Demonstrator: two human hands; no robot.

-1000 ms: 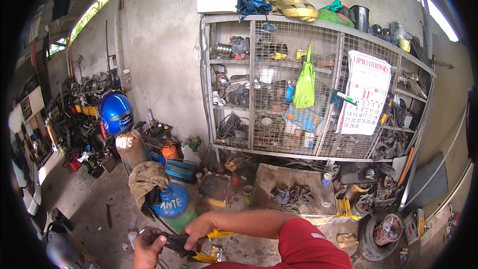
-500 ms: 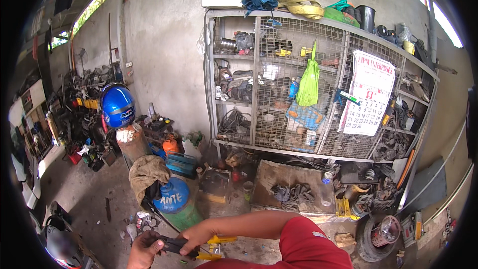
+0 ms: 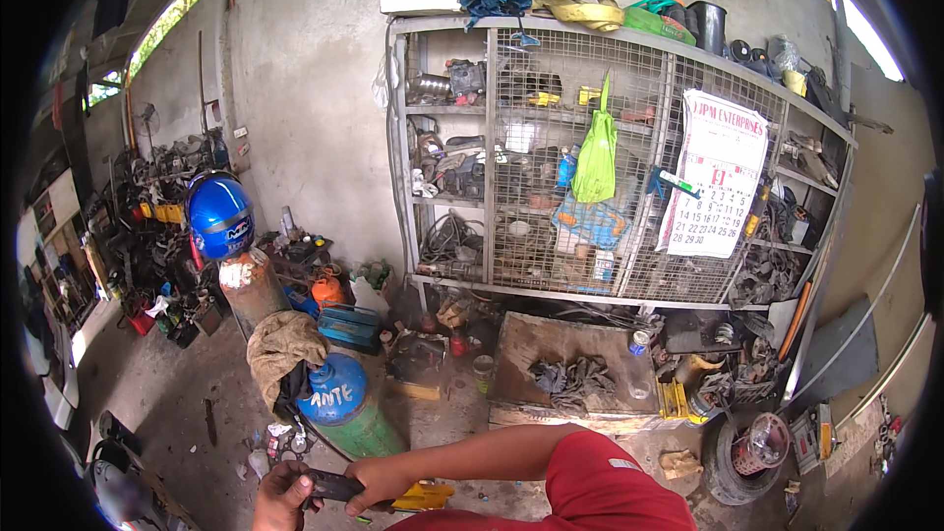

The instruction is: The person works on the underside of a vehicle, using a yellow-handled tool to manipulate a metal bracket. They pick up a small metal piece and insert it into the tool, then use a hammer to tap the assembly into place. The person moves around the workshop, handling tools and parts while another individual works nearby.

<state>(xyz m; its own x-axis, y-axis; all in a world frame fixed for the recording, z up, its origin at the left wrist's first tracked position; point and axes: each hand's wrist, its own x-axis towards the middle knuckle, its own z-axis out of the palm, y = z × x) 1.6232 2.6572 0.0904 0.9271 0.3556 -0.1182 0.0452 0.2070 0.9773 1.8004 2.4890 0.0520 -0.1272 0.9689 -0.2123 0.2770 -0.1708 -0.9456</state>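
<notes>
My left hand [image 3: 280, 498] is closed at the left end of a dark, oblong piece [image 3: 334, 486], thumb on its near side. My right hand [image 3: 382, 483] grips the other end of it, its forearm crossing in from the red sleeve [image 3: 610, 482]. The kind of piece cannot be made out. Beyond my right fingers shows a yellow part [image 3: 425, 498]; whether it belongs to the dark piece is hidden. Just past the hands stands a green gas cylinder with a blue top [image 3: 339, 395], a brown cloth [image 3: 285, 354] draped over its left side.
A blue helmet [image 3: 220, 216] rests on a rusty cylinder [image 3: 254, 285]. Ahead, a low wooden table [image 3: 521, 354] bears dark gloves or rags [image 3: 575, 380]. Behind it is a mesh-fronted shelf [image 3: 492, 157] full of parts. At right, a tire [image 3: 728, 477] holds a red basket [image 3: 762, 447].
The view has shifted slightly, so the shelf sits a little further left and higher. The dark piece has turned in my hands, and the two yellow prongs seen apart earlier now appear together.
</notes>
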